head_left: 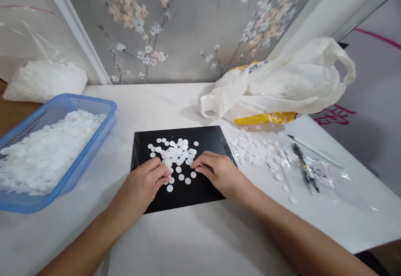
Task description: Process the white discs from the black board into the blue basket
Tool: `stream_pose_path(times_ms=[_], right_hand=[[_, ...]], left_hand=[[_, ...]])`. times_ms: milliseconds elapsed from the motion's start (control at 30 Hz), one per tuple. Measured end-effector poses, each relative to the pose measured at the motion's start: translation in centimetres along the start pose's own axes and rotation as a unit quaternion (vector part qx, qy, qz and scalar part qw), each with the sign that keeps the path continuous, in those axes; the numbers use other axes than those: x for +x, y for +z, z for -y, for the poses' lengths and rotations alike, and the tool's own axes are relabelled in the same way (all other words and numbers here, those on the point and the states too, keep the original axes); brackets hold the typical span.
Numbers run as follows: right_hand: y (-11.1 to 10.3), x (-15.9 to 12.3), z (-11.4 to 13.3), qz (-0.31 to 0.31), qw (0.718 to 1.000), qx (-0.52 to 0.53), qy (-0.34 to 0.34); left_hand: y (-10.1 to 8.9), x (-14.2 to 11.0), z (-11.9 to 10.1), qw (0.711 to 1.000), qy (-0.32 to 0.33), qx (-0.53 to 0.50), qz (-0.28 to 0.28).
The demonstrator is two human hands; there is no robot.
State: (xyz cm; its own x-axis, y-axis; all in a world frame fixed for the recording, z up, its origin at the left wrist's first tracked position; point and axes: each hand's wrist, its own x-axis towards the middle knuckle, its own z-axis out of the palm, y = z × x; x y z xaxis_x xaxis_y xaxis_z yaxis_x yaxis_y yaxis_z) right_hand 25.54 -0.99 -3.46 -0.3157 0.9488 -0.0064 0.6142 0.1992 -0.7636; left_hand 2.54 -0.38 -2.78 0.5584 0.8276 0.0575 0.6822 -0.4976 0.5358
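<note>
Small round white discs lie in a loose heap on a black board, some overlapping and a few apart at the near side. At the heap's left edge, my left hand has its fingers closed together, with discs right against the fingertips; what is in the pinch is hidden. From the right, my right hand reaches over the board. Its thumb and fingers are pinched on something thin and narrow, too small to make out, close to the heap's right edge.
A blue basket full of white discs stands at left, before a clear bag of white pieces. A white plastic bag lies at back right. More discs, a black pen and a white stick lie right of the board.
</note>
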Motion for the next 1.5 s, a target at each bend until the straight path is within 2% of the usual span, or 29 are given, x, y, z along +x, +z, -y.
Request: stream_pose_path(times_ms=[100, 200, 400, 467, 567, 700, 867, 967, 1133, 1233, 1367, 1500], right_hand=[[-0.4, 0.0, -0.1, -0.005, 1.0, 0.006, -0.005], [-0.2, 0.0, -0.3, 0.019, 1.0, 0.002, -0.016], [-0.1, 0.0, 0.0, 0.058, 0.995, -0.011, -0.08], [-0.5, -0.2, 0.1, 0.069, 0.995, 0.006, -0.067], [-1.2, -0.3, 0.1, 0.052, 0.996, 0.068, 0.012], [-2.1, -0.3, -0.1, 0.026, 0.99, 0.111, 0.083], [-1.4, 0.0, 0.2, 0.057, 0.984, 0.133, 0.108], [0.1, 0.2, 0.8, 0.067, 0.986, 0.128, 0.082], [2.0, 0.6, 1.2, 0.065, 0.997, 0.015, -0.045], [1.4, 0.6, 1.1, 0.056, 0.998, 0.012, -0.041], [0.2, 0.5, 0.9, 0.004, 1.0, 0.013, -0.007], [0.3, 0.4, 0.9, 0.02, 1.0, 0.006, -0.004]], left_hand=[[-0.2, 0.2, 0.0, 1.0, -0.018, -0.008, -0.005], [-0.3, 0.3, 0.0, 0.999, -0.041, -0.015, -0.004], [-0.3, 0.4, -0.2, 0.998, -0.041, -0.037, -0.004], [-0.5, 0.4, -0.4, 0.998, -0.046, -0.054, 0.001], [-1.1, 0.4, -0.3, 0.99, -0.1, -0.1, 0.012], [-2.1, 0.6, 0.6, 0.959, -0.17, -0.228, -0.002], [-2.9, 0.8, 1.4, 0.922, -0.211, -0.325, -0.001], [-3.0, 0.8, 1.1, 0.897, -0.217, -0.385, 0.019], [-2.7, 0.6, 0.6, 0.857, -0.243, -0.452, 0.039], [-2.6, 0.5, 0.6, 0.858, -0.238, -0.454, 0.038], [-2.6, 0.5, 0.7, 0.873, -0.242, -0.423, 0.034], [-2.7, 0.5, 0.8, 0.885, -0.243, -0.395, 0.026]])
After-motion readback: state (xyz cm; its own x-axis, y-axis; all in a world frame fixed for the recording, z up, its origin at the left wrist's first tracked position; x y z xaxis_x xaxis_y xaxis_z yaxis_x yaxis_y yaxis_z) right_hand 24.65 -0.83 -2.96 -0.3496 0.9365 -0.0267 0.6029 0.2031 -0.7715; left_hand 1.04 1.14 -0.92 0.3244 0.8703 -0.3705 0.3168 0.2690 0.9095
